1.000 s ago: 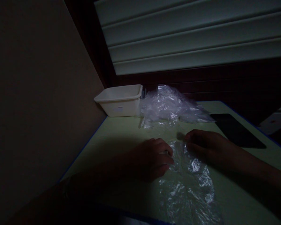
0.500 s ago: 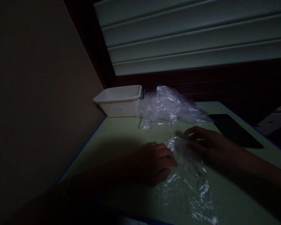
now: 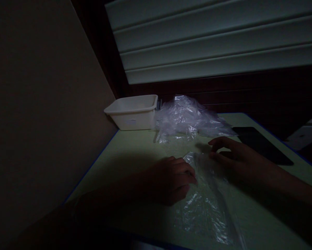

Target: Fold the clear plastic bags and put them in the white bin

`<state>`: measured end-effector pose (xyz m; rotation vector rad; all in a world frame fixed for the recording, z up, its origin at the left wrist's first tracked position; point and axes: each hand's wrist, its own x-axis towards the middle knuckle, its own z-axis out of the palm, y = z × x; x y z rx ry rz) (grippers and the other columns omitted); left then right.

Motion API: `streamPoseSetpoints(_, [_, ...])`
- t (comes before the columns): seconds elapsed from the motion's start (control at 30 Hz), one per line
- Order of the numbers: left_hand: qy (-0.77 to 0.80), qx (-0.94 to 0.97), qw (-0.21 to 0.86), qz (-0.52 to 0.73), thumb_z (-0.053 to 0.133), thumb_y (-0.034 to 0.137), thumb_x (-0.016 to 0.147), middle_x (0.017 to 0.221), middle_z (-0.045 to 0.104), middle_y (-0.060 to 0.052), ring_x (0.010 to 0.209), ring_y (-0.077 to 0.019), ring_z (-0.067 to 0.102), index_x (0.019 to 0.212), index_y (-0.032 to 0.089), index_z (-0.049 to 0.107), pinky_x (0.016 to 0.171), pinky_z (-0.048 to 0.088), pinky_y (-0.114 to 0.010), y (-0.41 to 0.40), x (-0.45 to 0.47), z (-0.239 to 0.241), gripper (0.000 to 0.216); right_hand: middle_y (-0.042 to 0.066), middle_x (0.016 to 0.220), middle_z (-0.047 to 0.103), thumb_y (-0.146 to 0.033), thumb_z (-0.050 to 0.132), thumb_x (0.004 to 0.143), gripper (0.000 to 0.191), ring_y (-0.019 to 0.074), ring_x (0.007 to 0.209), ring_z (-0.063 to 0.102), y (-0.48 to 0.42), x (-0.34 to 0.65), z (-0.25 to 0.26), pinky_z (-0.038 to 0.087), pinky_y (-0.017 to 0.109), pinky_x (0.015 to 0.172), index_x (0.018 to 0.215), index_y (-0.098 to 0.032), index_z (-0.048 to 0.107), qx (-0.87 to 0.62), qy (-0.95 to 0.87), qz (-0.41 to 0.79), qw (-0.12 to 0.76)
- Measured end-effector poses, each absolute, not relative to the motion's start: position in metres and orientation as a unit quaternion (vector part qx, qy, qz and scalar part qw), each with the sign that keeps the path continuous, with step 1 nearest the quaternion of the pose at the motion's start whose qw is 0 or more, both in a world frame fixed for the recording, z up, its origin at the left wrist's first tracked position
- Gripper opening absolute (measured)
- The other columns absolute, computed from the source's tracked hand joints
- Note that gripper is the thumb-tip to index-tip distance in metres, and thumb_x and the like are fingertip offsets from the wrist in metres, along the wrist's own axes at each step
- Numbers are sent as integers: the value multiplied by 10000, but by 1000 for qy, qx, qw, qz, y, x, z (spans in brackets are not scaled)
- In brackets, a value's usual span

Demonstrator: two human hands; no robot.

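Note:
A clear plastic bag (image 3: pixel 203 205) lies on the light green table in front of me, wrinkled, with a raised fold running down its right side. My left hand (image 3: pixel 175 180) rests at the bag's left edge, its fingers curled and their tips pressing on the film. My right hand (image 3: pixel 232 154) is beside the bag's upper right corner. Its index finger and thumb are bent with a gap between them, the thumb close to the film. Dim light hides whether the thumb touches it. Behind the hands lies a heap of clear plastic bags (image 3: pixel 188 118).
A white plastic tub (image 3: pixel 137 119) with a small label stands at the table's back left, beside the heap. A dark flat panel (image 3: pixel 262 146) lies at the right edge. A wall (image 3: pixel 41 86) borders the left, and a slatted shutter (image 3: pixel 210 38) is behind the table.
My right hand has shifted slightly right and away from the bag's middle. The bag's right side has changed from crumpled to a long raised fold. My left hand stays nearly still.

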<state>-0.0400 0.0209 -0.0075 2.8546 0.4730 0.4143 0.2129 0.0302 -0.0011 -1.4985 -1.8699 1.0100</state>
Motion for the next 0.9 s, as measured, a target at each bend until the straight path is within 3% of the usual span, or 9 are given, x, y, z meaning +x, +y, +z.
streamPoseSetpoints(0.17, [151,973,102,138,481,196,887,1175,613,-90,1078,-217,540,1106,128,607,936,405,-374,21,-40,-8,262,-3,697,583,-519,550,866,348,142,565,539,25,203,2,411,246,462,1064,-234,519,-515,-649,462,316])
streamPoseSetpoints(0.43, [140,976,92,138,477,179,874,1179,633,-86,1085,-214,545,1129,125,593,912,415,-379,22,-41,-7,285,44,809,648,-363,585,855,186,191,718,624,23,196,8,501,330,662,966,-217,550,-444,-621,530,370])
streamPoseSetpoints(0.57, [135,977,86,139,488,191,868,1169,638,-88,1097,-225,542,1118,127,598,904,415,-379,22,-42,-8,281,37,811,640,-377,607,853,241,182,733,605,24,198,2,492,311,664,1031,-225,551,-419,-665,504,357])
streamPoseSetpoints(0.73, [140,976,88,143,496,180,862,1167,639,-77,1092,-220,543,1136,132,592,891,413,-374,22,-43,-10,295,-5,734,594,-418,556,890,287,131,583,530,28,194,-11,408,244,493,1115,-241,535,-432,-686,482,333])
streamPoseSetpoints(0.9, [137,974,89,155,480,174,864,1174,637,-97,1085,-225,548,1131,135,597,884,415,-376,22,-44,-11,294,46,903,644,-369,534,900,279,169,714,571,38,188,-17,464,288,611,1123,-210,589,-434,-749,361,348])
